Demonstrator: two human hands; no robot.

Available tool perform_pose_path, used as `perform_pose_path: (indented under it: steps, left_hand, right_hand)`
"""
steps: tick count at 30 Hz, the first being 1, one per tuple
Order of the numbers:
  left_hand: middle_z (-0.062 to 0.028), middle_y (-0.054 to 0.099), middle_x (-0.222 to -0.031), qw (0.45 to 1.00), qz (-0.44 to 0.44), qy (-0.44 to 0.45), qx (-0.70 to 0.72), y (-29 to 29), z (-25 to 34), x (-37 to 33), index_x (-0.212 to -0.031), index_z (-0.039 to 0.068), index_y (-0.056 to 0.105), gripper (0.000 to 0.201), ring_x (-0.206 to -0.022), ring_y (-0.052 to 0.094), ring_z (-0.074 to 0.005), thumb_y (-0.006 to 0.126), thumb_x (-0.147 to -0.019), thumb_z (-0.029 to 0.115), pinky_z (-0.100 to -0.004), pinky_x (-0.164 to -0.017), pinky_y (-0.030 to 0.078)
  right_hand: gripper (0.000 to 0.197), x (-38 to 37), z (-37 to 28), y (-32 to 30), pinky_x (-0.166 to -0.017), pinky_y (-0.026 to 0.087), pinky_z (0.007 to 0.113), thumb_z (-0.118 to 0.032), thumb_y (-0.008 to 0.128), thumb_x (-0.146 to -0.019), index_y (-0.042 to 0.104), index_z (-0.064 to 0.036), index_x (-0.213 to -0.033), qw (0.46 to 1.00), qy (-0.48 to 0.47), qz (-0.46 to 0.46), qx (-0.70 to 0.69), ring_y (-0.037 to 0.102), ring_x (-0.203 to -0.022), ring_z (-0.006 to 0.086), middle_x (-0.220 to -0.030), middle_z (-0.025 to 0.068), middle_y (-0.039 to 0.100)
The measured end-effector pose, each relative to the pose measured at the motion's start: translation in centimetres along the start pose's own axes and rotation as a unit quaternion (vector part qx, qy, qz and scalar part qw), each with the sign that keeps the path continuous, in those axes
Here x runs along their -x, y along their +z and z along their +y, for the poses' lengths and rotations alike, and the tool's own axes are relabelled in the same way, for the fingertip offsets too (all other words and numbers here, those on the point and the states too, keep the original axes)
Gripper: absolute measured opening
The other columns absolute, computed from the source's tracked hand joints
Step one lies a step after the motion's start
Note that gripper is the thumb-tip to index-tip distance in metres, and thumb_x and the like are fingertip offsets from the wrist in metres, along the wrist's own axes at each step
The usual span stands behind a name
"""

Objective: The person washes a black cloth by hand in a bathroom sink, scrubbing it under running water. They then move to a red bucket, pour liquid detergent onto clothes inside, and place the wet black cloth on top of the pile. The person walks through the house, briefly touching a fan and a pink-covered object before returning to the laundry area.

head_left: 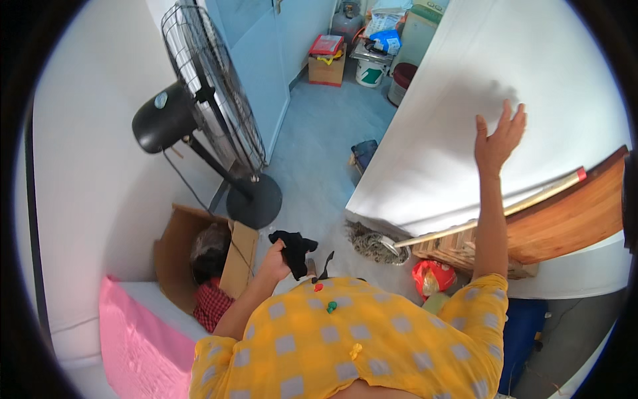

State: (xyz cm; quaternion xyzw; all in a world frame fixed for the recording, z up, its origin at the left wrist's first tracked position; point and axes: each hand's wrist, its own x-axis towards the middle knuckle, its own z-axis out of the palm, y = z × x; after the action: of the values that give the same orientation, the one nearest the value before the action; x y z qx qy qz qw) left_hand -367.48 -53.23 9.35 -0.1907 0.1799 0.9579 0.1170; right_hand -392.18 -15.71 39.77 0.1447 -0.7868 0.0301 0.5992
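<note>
The person's left hand (271,265) is recorded at seven o'clock, with thumb and fingers clamped on a black cloth (296,254); the cloth is bunched and hangs clear of the floor (302,139), its lower part partly before the person's yellow checked top (392,332); the right hand (498,141) is raised at two o'clock, arm extended, fingers spread apart and gripping nothing; it is near the white wall panel (425,159), on which its shadow falls, though whether the fingertips touch the surface cannot be determined; at eight o'clock, beside the left forearm, stands an uncovered cardboard box (167,256) with a dark bundle inside and a red checked cloth (212,302) at its near edge; a pink item (139,339) lies just below the box; a black pedestal fan (166,118) stands at ten to eleven o'clock, its cord trailing across the box; at four o'clock a grey mop head (372,245) rests on the floor, near a red bag (432,278); a pale pole (545,191) slants toward three o'clock along a curved wooden board (578,216); at twelve o'clock, well apart from both hands, are a carton (327,70) and a white bucket (369,73).
</note>
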Motion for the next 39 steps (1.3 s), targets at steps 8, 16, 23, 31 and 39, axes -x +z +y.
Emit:
perform_pose_path:
  steps: [8,16,23,31,39]
  left_hand:
    - [-0.0087,0.062,-0.093,0.997,0.002,-0.074,-0.036,8.7,2.1,-16.3,-0.093,0.007,0.058,0.026,-0.085,0.060,-0.0236,0.046,-0.091,0.030,-0.0355,-0.078,0.048]
    - [-0.0069,0.063,-0.088,0.980,0.122,-0.120,-0.098,13.7,2.8,-32.3,-0.085,0.012,0.059,0.022,-0.080,0.061,-0.0207,0.047,-0.091,0.030,-0.0346,-0.072,0.049]
    - [-0.0058,0.061,-0.083,0.979,0.092,-0.095,-0.157,16.8,5.4,-41.8,-0.082,0.016,0.056,0.022,-0.075,0.058,-0.0219,0.048,-0.089,0.035,-0.0382,-0.067,0.047]
    - [-0.0084,0.060,-0.085,0.974,0.064,-0.150,-0.159,14.8,5.7,-51.6,-0.086,0.013,0.053,0.024,-0.080,0.060,-0.0264,0.042,-0.092,0.033,-0.0399,-0.076,0.048]
    - [-0.0095,0.061,-0.093,0.948,0.026,-0.215,-0.232,17.5,4.9,-57.8,-0.094,0.010,0.054,0.028,-0.090,0.059,-0.0268,0.039,-0.094,0.033,-0.0413,-0.082,0.046]
  right_hand:
    - [0.057,-4.6,0.3,6.4,-0.098,0.013,0.063,-0.042,0.054,-0.086,0.041,-0.0083,-0.130,0.998,-0.033,0.017,0.060,0.023,-0.126,0.0449,-0.139,0.0246,0.025]
    - [0.062,-1.6,2.8,10.6,-0.094,0.011,0.069,-0.056,0.044,-0.086,0.043,-0.0082,-0.126,0.997,-0.008,0.036,0.068,0.022,-0.125,0.0506,-0.139,0.0284,0.025]
    - [0.059,-2.8,3.6,11.0,-0.100,0.010,0.063,-0.051,0.034,-0.092,0.032,-0.0110,-0.135,0.989,-0.067,0.072,0.111,0.018,-0.132,0.0442,-0.144,0.0281,0.015]
    - [0.064,-2.3,3.7,12.7,-0.102,0.013,0.061,-0.053,0.030,-0.092,0.028,-0.0052,-0.135,0.995,-0.028,0.065,0.072,0.010,-0.133,0.0445,-0.143,0.0261,0.016]
    - [0.064,0.8,3.9,10.8,-0.099,0.017,0.061,-0.052,0.028,-0.090,0.034,-0.0022,-0.130,0.976,-0.031,-0.038,0.210,0.015,-0.130,0.0452,-0.131,0.0192,0.035]
